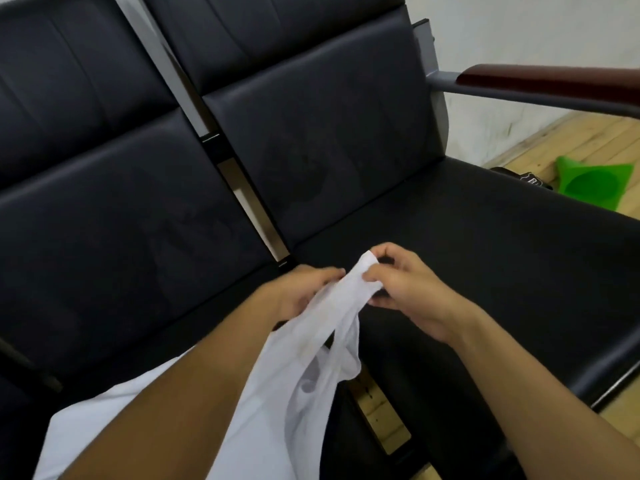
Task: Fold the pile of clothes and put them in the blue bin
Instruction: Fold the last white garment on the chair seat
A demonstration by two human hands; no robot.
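White garment (pixel 322 344) was held up over the front edge of the black bench (pixel 485 271), its top end bunched between both hands and the rest hanging down toward the camera in loose loops; lower part of it spread at bottom left of view. It looked like a thin sleeveless top, though the type could not be told for certain.

Right hand (pixel 405 289): thumb and fingertips curled, pinching the top fold of the garment above the bench seat.

Left hand (pixel 304 292): fingers curled round the cloth just beside the right hand, gripping it from the left.

The bench had two padded black seats with backs, a metal strip (pixel 242 188) running between them. A dark red armrest (pixel 554 81) sat at the bench's right end. Beyond that end, on the wooden floor (pixel 571 140), lay a green cone (pixel 592 185) on its side. White wall (pixel 519 29) stood behind the bench.
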